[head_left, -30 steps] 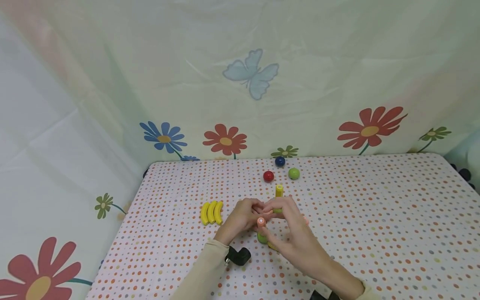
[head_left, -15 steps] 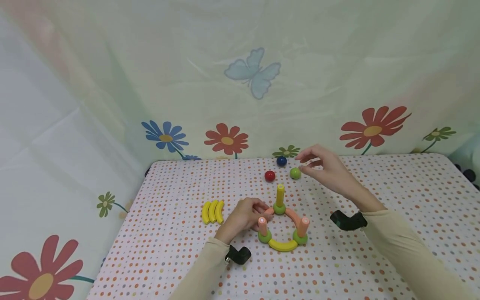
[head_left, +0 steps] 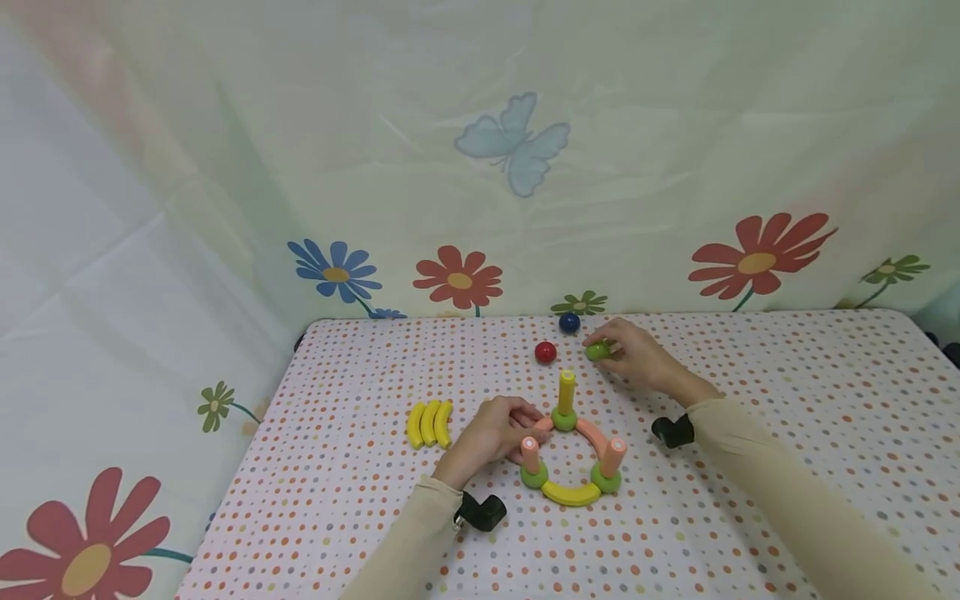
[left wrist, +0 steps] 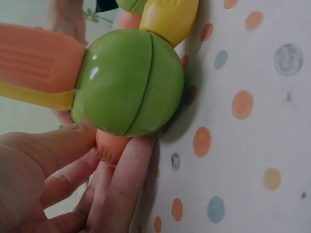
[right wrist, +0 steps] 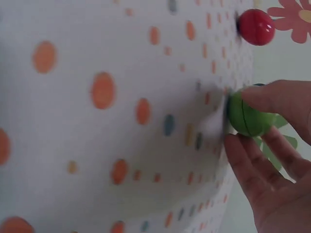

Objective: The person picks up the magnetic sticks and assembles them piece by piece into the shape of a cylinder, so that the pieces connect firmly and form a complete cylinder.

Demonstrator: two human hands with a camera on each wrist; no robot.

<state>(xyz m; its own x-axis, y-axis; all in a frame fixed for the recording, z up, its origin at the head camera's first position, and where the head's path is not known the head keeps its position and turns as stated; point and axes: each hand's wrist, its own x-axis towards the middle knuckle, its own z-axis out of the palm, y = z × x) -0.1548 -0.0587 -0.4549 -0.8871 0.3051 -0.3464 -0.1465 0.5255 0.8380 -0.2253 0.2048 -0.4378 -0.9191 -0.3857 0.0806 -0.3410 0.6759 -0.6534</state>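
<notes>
A ring of toy pieces lies on the table: green balls (head_left: 564, 418) joined by a yellow curved stick (head_left: 572, 494) and orange curved sticks. From the balls rise a yellow upright stick (head_left: 567, 392) and two orange upright sticks (head_left: 614, 454). My left hand (head_left: 487, 435) pinches the left orange curved stick (left wrist: 112, 145) beside a green ball (left wrist: 129, 82), thumb and fingers on either side; they partly hide it. Behind the ring, my right hand (head_left: 637, 357) holds a loose green ball (right wrist: 250, 114) between thumb and fingers, at the tabletop.
Left of the ring, three yellow curved sticks (head_left: 430, 423) lie side by side. A red ball (head_left: 545, 352) and a blue ball (head_left: 569, 322) sit near the back edge. Behind the dotted table (head_left: 360, 517) hangs a flowered curtain (head_left: 637, 167).
My right hand left the ring, reached to the back right, and has now taken hold of the loose green ball. The left hand stays at the ring's left side.
</notes>
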